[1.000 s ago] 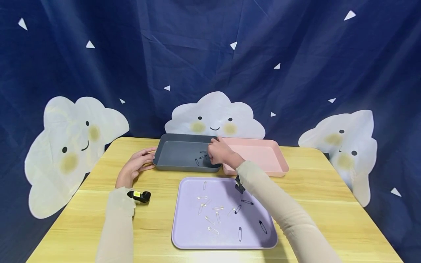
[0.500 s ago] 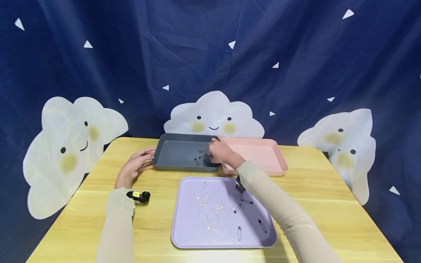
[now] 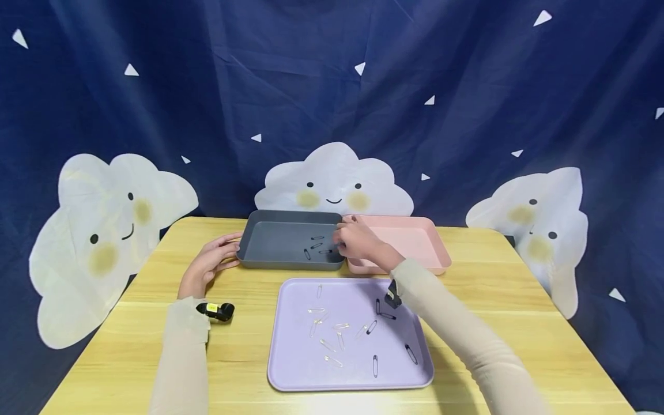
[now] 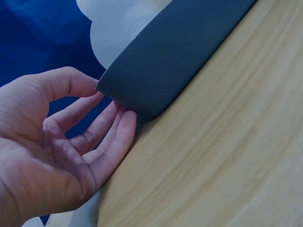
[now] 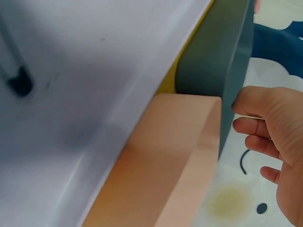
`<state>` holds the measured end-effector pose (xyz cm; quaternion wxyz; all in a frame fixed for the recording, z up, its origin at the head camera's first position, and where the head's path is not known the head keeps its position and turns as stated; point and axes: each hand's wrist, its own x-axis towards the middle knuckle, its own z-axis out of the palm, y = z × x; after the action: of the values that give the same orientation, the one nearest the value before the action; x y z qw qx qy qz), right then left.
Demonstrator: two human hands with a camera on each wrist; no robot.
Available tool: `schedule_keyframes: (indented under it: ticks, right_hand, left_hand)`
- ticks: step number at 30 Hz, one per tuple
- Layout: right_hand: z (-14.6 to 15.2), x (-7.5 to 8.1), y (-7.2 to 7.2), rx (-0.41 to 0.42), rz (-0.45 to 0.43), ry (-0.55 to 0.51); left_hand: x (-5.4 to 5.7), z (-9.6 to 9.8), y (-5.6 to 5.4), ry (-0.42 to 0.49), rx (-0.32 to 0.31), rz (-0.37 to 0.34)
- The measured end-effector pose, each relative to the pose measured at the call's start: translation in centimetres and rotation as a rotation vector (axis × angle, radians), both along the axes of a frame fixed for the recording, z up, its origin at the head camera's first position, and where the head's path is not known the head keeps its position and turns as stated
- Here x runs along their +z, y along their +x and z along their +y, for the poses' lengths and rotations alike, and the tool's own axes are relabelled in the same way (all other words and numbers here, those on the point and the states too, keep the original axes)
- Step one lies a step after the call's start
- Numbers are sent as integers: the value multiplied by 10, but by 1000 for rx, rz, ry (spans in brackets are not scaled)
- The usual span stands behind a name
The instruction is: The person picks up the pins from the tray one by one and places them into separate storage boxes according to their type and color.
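Observation:
My left hand [image 3: 210, 259] rests its fingertips against the left end of the dark grey tray [image 3: 275, 230]. In the left wrist view, the thumb and fingers [image 4: 125, 127] touch the tray's outer corner without wrapping round it. Several black safety pins [image 3: 316, 246] lie in the right part of that tray. My right hand [image 3: 358, 239] hovers where the grey tray meets the pink tray [image 3: 410, 236]. Its fingers [image 5: 251, 126] are loosely bent, apart from the thumb, and nothing shows between them. Several gold safety pins [image 3: 332, 362] and black safety pins [image 3: 375, 366] lie on the lilac tray [image 3: 282, 369].
The trays stand on a light wooden table [image 3: 238, 357], the grey and pink ones side by side at the back edge. A dark blue curtain [image 3: 306, 75] with white cloud shapes hangs behind. My right forearm [image 3: 461, 334] passes over the lilac tray's right side.
My right hand has drawn back to the right from over the grey tray, leaving a black safety pin there in plain sight. The left hand stays at the tray's end. The head view shifts slightly.

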<state>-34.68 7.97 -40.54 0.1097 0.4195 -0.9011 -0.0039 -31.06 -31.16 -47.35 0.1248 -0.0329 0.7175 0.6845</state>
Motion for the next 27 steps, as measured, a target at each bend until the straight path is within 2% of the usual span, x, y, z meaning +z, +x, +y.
schedule_keyframes:
  ticks: [11, 19, 27]
  right_hand:
    - [34, 14, 36, 139, 69, -162]
    - [55, 13, 66, 191, 126, -131]
    - [76, 6, 95, 219, 66, -51]
  left_hand:
    - [1, -1, 0, 15, 0, 16]
    - [0, -4, -1, 0, -8, 10]
    - [1, -3, -1, 24, -14, 4]
